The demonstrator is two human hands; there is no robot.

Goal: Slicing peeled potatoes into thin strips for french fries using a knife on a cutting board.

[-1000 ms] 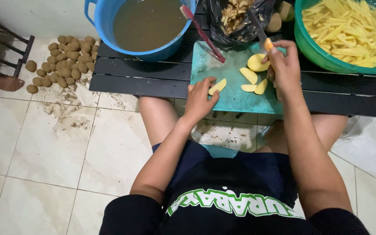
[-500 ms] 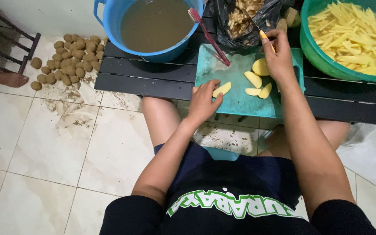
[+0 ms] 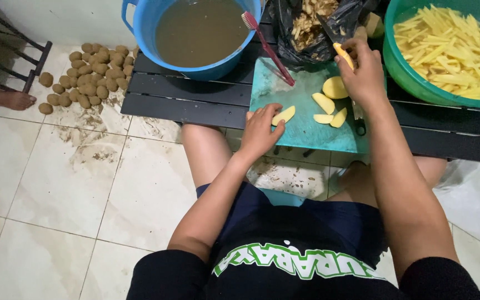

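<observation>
Over the last second the right hand (image 3: 365,75), fingers closed on the knife (image 3: 337,44), lifted slightly off the cutting board (image 3: 301,130); left hand (image 3: 260,130) fingertips stayed pressed on one potato slice (image 3: 283,115).

Left hand (image 3: 260,132) flat (fingers spread); right hand (image 3: 364,75) fisted.

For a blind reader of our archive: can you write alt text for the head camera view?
A seated person's left hand touches a potato slice on a teal cutting board, while the right hand holds a knife above more slices. Around it: a green bowl of potato sticks, a blue bucket of murky water.
</observation>
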